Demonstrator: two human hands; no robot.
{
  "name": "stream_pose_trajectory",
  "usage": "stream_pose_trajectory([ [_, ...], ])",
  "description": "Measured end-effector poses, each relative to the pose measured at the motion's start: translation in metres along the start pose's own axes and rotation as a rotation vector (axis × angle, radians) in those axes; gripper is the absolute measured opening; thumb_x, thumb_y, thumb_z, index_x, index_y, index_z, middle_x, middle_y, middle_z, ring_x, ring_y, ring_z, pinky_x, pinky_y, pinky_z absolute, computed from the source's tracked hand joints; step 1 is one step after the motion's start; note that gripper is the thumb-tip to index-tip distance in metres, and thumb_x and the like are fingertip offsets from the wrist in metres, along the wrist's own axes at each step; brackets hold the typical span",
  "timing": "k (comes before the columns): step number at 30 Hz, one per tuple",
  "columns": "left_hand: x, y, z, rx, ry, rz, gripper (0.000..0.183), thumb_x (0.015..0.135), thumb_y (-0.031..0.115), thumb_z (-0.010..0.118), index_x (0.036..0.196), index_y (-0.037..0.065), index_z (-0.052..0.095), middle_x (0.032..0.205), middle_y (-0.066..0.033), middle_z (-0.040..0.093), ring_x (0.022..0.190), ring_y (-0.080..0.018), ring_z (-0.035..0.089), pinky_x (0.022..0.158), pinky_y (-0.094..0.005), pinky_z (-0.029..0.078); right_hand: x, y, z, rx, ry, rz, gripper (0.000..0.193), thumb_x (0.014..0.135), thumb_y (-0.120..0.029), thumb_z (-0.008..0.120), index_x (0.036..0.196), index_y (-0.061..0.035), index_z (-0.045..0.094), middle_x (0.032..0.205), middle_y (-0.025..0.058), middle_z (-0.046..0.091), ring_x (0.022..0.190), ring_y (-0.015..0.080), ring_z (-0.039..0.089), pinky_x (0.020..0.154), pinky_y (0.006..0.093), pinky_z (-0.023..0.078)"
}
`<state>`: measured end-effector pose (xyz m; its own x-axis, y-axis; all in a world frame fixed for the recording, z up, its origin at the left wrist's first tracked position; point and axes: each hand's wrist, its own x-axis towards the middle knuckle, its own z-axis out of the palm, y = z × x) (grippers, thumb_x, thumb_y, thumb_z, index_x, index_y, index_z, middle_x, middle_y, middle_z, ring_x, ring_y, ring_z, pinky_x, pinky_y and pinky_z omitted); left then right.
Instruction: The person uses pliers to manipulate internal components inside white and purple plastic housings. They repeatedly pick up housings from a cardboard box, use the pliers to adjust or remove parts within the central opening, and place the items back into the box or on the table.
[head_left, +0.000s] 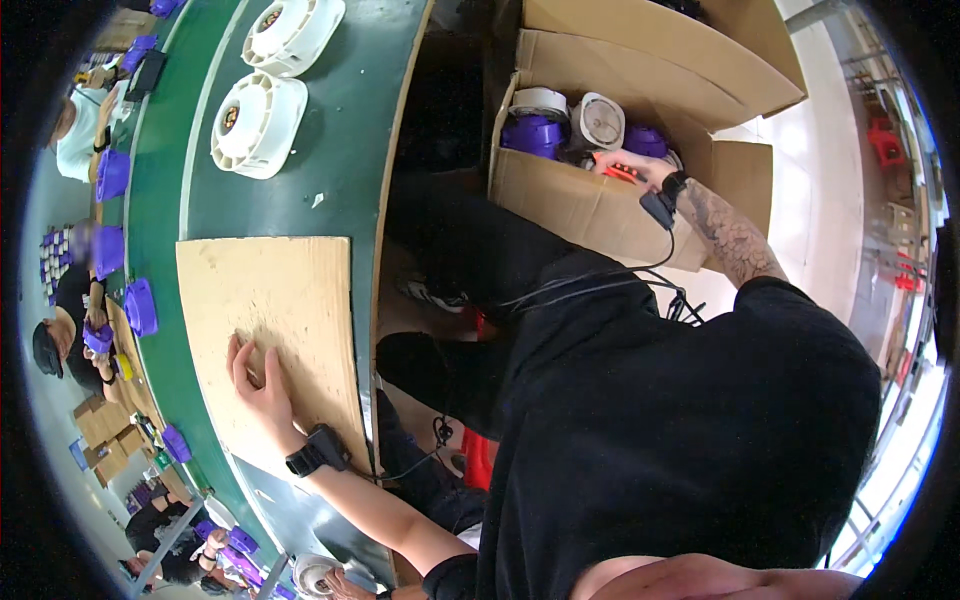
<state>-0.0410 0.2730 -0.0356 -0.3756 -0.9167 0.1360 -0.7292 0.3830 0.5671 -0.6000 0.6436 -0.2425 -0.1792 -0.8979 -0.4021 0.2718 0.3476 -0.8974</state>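
My left hand [262,385] rests on a pale wooden board [300,290], fingers slightly curled and apart, with nothing in them. On the other side, my right hand [645,168] is closed around an orange-and-black hand tool [624,174]; its working end is hidden, so I cannot tell its exact kind. That hand is at the near wall of an open cardboard box [600,205]. Inside the box lie purple housings [533,137] and a white part with a round face [602,122]. Two white ribbed housings [258,125] sit beyond the board.
The board lies on a metal-edged bench beside a green conveyor belt [160,210]. Purple housings [140,307] line its far side, where other people work. Cables [590,285] run from both wrists across my lap. Another person's hand touches a white round part [316,577] below.
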Motion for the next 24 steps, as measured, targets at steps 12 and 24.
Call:
stream_pose_trajectory([
  [12, 0.004, 0.0, 0.003, -0.046, -0.013, 0.011, 0.028, 0.093, 0.015, 0.071, 0.117, 0.001, 0.068, 0.151, -0.0115, 0.052, 0.136, -0.0261, 0.049, 0.111, -0.0356, 0.039, 0.009, 0.116, 0.024, -0.515, 0.598, 0.402, 0.04, 0.081, -0.044, 0.073, 0.094, -0.0065, 0.068, 0.085, 0.0086, 0.066, 0.07, 0.0186, 0.061, 0.062, 0.0343, 0.047],
  [24, 0.005, -0.002, 0.002, -0.015, -0.021, 0.009, 0.027, 0.091, 0.014, 0.071, 0.115, 0.002, 0.068, 0.149, -0.0094, 0.055, 0.134, -0.0238, 0.051, 0.107, -0.0327, 0.041, 0.018, 0.133, 0.014, 0.173, 0.617, 0.403, 0.027, 0.084, -0.041, 0.07, 0.091, -0.0163, 0.063, 0.075, -0.0018, 0.054, 0.06, 0.0136, 0.053, 0.056, 0.0298, 0.043],
])
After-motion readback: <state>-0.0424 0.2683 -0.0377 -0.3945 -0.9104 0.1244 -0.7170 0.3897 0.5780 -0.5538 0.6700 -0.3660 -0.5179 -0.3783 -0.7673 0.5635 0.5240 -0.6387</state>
